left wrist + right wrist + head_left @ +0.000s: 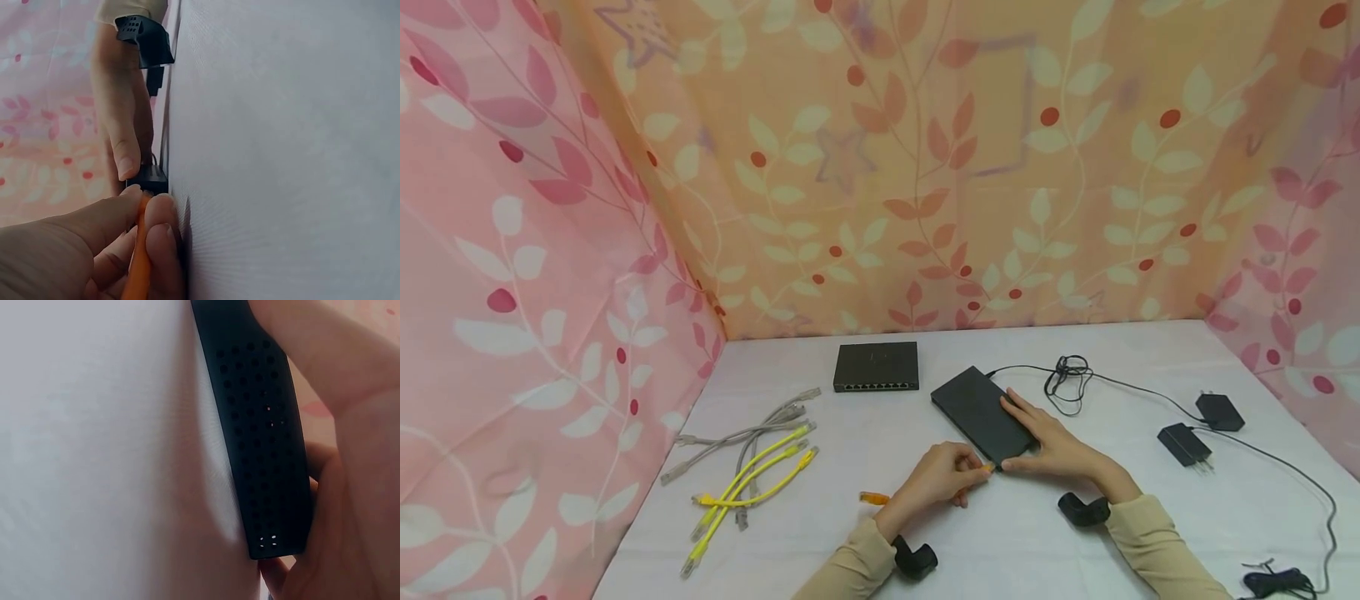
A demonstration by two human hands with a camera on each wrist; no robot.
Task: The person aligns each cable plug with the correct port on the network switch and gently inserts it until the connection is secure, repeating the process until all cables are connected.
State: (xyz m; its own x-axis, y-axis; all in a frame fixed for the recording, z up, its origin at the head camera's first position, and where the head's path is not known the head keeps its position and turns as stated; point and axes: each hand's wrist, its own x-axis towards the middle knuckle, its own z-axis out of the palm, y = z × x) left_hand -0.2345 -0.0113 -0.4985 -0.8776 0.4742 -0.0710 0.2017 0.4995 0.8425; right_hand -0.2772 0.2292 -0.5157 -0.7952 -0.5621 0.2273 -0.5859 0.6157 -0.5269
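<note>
Pinching the orange cable (139, 265) with the left hand (934, 480) at the near end of the box (977, 412), gripping the box with the right hand (1062, 447). Probably plugging in, though not showing clearly; next, needing square alignment and a gentle push.

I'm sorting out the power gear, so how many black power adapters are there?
2. Both lie to the right of the right hand: the farther adapter and, slightly left and closer to the camera, the nearer adapter.
</note>
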